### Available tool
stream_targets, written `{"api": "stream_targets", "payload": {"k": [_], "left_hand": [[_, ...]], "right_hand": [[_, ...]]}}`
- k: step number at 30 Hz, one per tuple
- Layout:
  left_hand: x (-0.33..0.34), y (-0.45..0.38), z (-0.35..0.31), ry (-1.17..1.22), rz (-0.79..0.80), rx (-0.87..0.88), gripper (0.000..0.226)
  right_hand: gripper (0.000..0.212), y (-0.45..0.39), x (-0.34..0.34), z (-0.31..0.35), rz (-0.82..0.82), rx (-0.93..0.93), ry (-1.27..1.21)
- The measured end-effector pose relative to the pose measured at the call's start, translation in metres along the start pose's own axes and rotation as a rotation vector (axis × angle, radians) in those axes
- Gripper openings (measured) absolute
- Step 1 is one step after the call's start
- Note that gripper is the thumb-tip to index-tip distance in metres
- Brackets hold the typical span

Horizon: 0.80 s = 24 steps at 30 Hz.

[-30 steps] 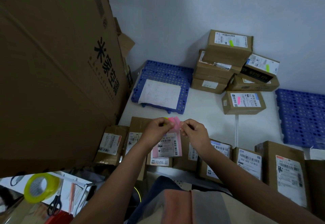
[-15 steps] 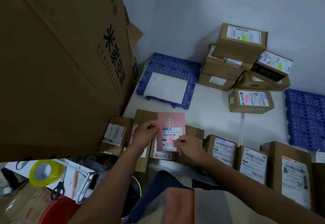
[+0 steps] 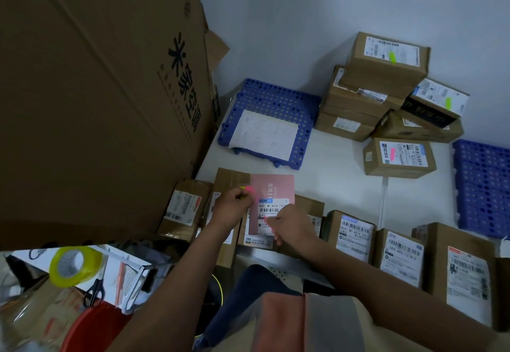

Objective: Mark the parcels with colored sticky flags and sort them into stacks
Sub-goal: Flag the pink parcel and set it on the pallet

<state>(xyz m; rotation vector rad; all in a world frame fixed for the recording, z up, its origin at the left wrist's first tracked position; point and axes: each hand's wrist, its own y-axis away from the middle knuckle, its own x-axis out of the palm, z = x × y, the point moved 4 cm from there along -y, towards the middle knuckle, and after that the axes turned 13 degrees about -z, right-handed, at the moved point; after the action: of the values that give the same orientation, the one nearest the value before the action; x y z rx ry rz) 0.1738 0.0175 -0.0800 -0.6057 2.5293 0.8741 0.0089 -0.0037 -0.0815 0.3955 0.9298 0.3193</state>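
A: What do you see nearest?

B: A row of brown parcels [image 3: 353,237] along the near edge of the white table [image 3: 345,183]. On top of them, left of the middle, lies a flat pink parcel [image 3: 273,194] with a white shipping label [image 3: 271,209].

A: And the hands?

B: The right hand [image 3: 292,227] rests on the near right part of the pink parcel, fingers curled, and it seems to press a pink flag [image 3: 265,220] onto the label. I cannot tell whether it pinches the flag or only pushes on it. The left hand [image 3: 234,208] sits at the parcel's left edge, fingers curled around a small pad of sticky flags [image 3: 247,188], with pink and yellow tips poking out at the top.

A: How would that parcel handle?

B: My guess: light, thin and fairly stiff, like a card sleeve. Take it by the long edges; the face looks smooth and may slip. The flags are flimsy, best pinched at the very tip.

A: Farther off?

B: A blue plastic pallet [image 3: 276,100] with a sheet of paper [image 3: 265,133] on it. Right of that, one box with a pink flag [image 3: 400,157], and beyond it, against the wall, a stack with green flags [image 3: 386,86].
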Motion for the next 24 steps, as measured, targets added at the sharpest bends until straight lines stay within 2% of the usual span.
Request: {"api": "stream_targets", "payload": {"k": [5,8,11,13,14,16,19,21,24], "left_hand": [[0.000,0.002,-0.004,0.011,0.011,0.008,0.003],[0.000,0.000,-0.002,0.029,0.024,-0.009,0.004],[-0.003,-0.003,0.002,0.124,-0.026,-0.068,0.012],[-0.005,-0.003,0.004,0.237,-0.089,-0.140,0.011],[-0.005,-0.002,0.005,0.300,-0.097,-0.180,0.010],[0.000,0.002,0.007,0.412,-0.046,-0.283,0.010],[0.010,0.006,0.006,0.511,0.053,-0.392,0.017],[0.013,0.007,-0.002,0.542,0.062,-0.412,0.024],[0.022,0.004,-0.017,0.575,0.091,-0.421,0.027]], "right_hand": [[0.038,-0.004,-0.004,0.011,0.054,-0.070,0.208],[0.043,-0.007,-0.012,0.010,0.079,-0.068,0.186],[0.055,-0.015,-0.038,-0.010,-0.156,0.051,-0.055],[0.051,-0.020,-0.050,-0.029,-0.316,0.127,-0.147],[0.047,-0.023,-0.049,-0.040,-0.316,0.166,-0.164],[0.042,-0.024,-0.037,-0.053,-0.160,0.273,-0.213],[0.053,-0.014,-0.017,-0.055,0.085,0.397,-0.408],[0.047,-0.011,-0.021,-0.046,0.078,0.351,-0.510],[0.033,-0.015,-0.042,-0.033,-0.026,0.237,-0.710]]}}
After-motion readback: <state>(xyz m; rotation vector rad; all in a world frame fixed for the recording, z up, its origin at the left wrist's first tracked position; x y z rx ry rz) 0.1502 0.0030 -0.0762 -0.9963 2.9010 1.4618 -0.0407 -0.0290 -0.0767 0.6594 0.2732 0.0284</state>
